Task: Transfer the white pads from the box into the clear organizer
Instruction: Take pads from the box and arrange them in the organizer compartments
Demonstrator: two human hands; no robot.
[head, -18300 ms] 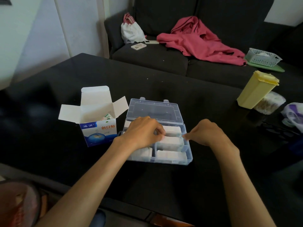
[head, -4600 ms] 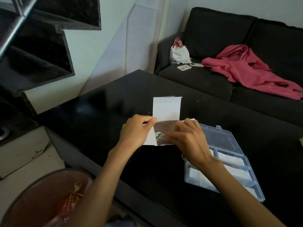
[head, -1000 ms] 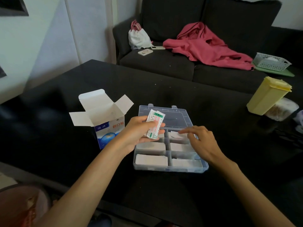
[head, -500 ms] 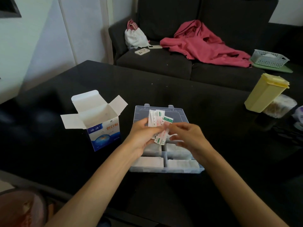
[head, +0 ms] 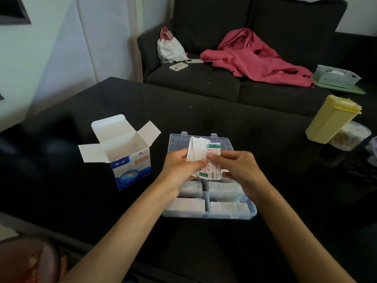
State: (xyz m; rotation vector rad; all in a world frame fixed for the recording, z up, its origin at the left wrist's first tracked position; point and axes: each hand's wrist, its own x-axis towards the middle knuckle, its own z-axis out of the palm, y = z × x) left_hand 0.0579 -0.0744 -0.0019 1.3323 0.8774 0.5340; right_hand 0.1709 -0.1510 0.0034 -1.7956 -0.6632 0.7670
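Black table (head: pixel 224 123) before a dark sofa (head: pixel 204 84), pale wall (head: pixel 51 48) left

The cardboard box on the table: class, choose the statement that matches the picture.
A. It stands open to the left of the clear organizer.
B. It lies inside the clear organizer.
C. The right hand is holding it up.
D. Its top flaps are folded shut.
A: the cardboard box stands on the table with its flaps spread open, left of the clear organizer, and neither hand touches it.
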